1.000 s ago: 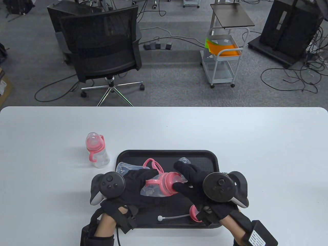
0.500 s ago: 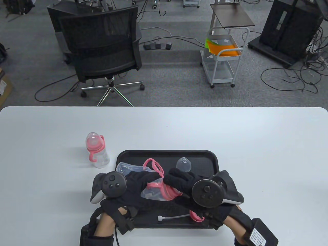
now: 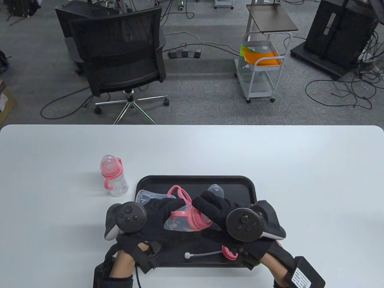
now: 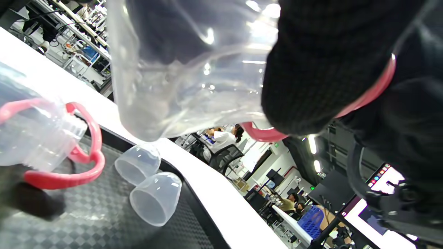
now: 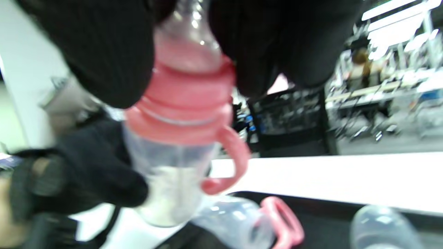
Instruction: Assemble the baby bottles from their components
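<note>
My left hand [image 3: 163,214] holds a clear bottle body [image 3: 177,224] on its side above the black tray [image 3: 195,179]. My right hand [image 3: 210,207] grips the pink collar [image 3: 198,219] at the bottle's neck, and a pink handle [image 3: 179,213] sticks out toward the left hand. In the right wrist view my fingers [image 5: 104,52] wrap the collar [image 5: 190,100] and the top above it. In the left wrist view the clear body [image 4: 193,69] fills the top under a gloved finger [image 4: 322,62].
An assembled bottle [image 3: 112,177] stands left of the tray. In the tray lie a second bottle body [image 3: 150,198] with pink handles [image 3: 179,192], a clear cap [image 3: 215,189], a straw [image 3: 204,255] and a pink ring [image 3: 229,253]. The left wrist view shows two caps [image 4: 155,197].
My right hand has moved left over the pink collar and turned, its tracker swinging left and down. The bottle's neck end tilted slightly. My left hand stayed almost still.
</note>
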The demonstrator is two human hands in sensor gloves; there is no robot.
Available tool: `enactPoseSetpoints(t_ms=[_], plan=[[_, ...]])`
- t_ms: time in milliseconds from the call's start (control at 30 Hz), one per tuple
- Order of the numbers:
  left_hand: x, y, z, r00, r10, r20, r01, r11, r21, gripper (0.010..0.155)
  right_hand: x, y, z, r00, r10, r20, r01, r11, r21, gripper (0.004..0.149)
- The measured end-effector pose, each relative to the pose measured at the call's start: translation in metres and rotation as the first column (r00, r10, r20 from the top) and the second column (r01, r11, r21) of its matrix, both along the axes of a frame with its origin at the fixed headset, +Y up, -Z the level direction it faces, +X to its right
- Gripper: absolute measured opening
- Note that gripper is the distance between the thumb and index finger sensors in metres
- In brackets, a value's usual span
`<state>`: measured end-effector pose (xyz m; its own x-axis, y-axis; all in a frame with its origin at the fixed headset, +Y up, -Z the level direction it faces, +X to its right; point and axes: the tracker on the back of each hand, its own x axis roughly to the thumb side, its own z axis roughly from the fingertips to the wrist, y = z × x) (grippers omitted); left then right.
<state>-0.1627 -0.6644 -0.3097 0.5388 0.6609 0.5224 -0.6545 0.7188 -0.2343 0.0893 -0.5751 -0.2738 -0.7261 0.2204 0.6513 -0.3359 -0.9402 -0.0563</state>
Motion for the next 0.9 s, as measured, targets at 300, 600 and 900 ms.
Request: enactPoseSetpoints(t_ms=[300,600,900], plan=[[0.005,0.004,0.005,0.996,-0.064,-0.064,0.068,0.996,0.065,0.098,0.009,-0.011,-0.013,0.978,-0.185,0.099,0.196,0.973,-0.118,0.088],[0.006,0.005,0.007,0.996,-0.058,-0.074,0.064,0.994,0.084,0.098,0.0,-0.005,-0.003,0.993,-0.109,0.049,0.11,0.994,-0.011,0.08],[0.012,0.008,0.012,0.982,-0.11,-0.154,0.134,0.979,0.155,0.099,0.001,-0.008,-0.005,0.976,-0.181,0.125,0.184,0.983,-0.011,0.081]])
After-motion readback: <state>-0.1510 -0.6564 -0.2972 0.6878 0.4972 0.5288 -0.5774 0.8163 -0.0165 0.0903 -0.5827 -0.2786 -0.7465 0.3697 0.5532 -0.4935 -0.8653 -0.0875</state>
